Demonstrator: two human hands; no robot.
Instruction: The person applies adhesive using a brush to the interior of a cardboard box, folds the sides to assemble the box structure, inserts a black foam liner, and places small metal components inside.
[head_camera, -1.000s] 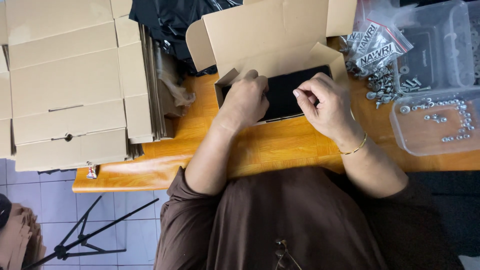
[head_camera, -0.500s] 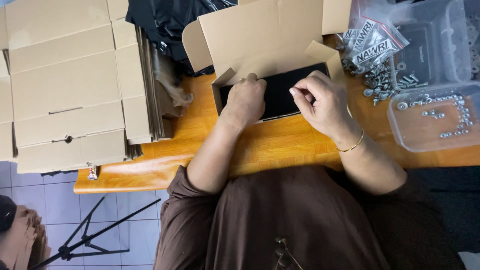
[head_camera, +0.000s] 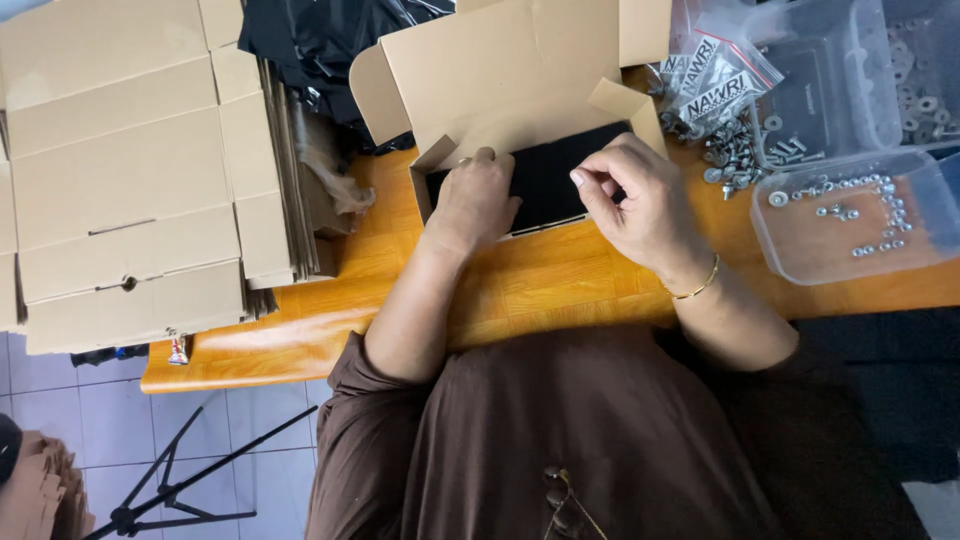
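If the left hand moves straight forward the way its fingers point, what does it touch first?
Probably the raised lid of the open cardboard box: the left hand points away from the person, over the black item. Depth is unclear.

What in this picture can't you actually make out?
Head view, the only one:
- What the black item in the open cardboard box is: both hands cover parts of it.
- Whether the left hand grips anything: its fingers curl over the box's edge.
- Whether the right hand pinches something: too small to tell.
- The clear tray of small metal parts: cut off at the right edge.
- The flat cardboard stack: cut off at the left.
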